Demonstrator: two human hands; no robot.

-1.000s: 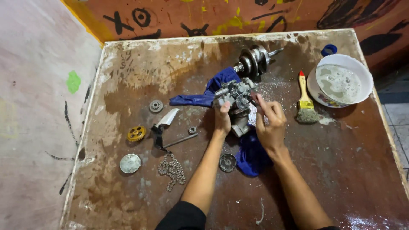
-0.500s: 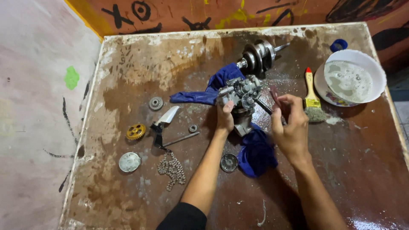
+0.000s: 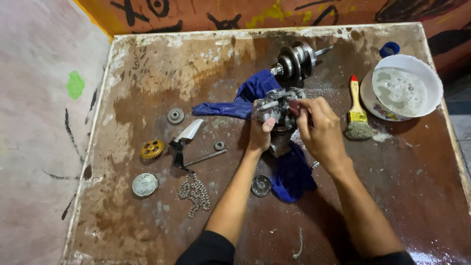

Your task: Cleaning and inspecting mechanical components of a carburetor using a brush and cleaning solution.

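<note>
My left hand (image 3: 260,135) grips a grey metal engine part (image 3: 275,105) from below and holds it over a blue cloth (image 3: 293,175) in the middle of the worn brown table (image 3: 147,83). My right hand (image 3: 320,131) is closed around a small red-handled tool (image 3: 295,107), whose tip is pressed against the right side of the part. The fingers of both hands hide the lower half of the part.
A crankshaft (image 3: 295,61) lies just behind the part. To the right are a paintbrush (image 3: 357,117), a white bowl (image 3: 433,81) of foamy liquid and a blue cap (image 3: 390,49). On the left lie a gold gear (image 3: 152,148), a grey gear (image 3: 175,116), a chain (image 3: 195,192), a metal disc (image 3: 144,184) and a bent lever (image 3: 188,133).
My right hand drew back to the right with the tool half a second ago and has now returned to the part. My left hand has kept its hold.
</note>
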